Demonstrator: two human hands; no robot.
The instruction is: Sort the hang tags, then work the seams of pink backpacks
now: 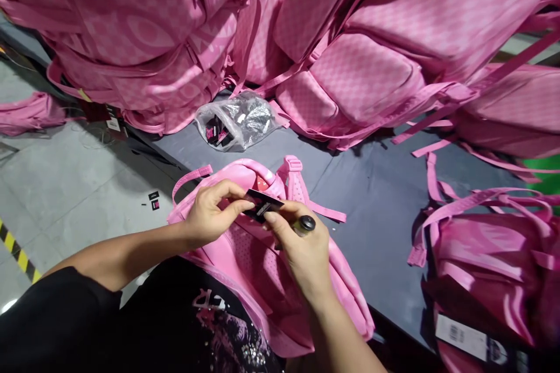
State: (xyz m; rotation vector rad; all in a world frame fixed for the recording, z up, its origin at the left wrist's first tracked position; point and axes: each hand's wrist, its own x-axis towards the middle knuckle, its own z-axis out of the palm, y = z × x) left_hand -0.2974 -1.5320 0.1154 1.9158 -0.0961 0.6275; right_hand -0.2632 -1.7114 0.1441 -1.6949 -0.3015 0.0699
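Note:
My left hand [217, 210] pinches one end of a small black tag [264, 204] with pale lettering. The other end is held by my right hand [301, 245], its thumb pressed on the tag. A dark tool with a rounded black end [306, 223] is also tucked in my right hand; its kind is mostly hidden. Beneath both hands, a pink backpack [245, 256] lies across the table edge and against my body, its dotted mesh side and straps facing up. A red and white patch [261, 184] shows near its top, just behind the tag.
A clear plastic bag [238, 122] of black and pink tags lies on the grey table [363, 204]. Pink backpacks [144, 41] are piled along the back. Another pink backpack [490, 245] with a white label [461, 336] stands at right. Small black tags [154, 204] lie on the floor.

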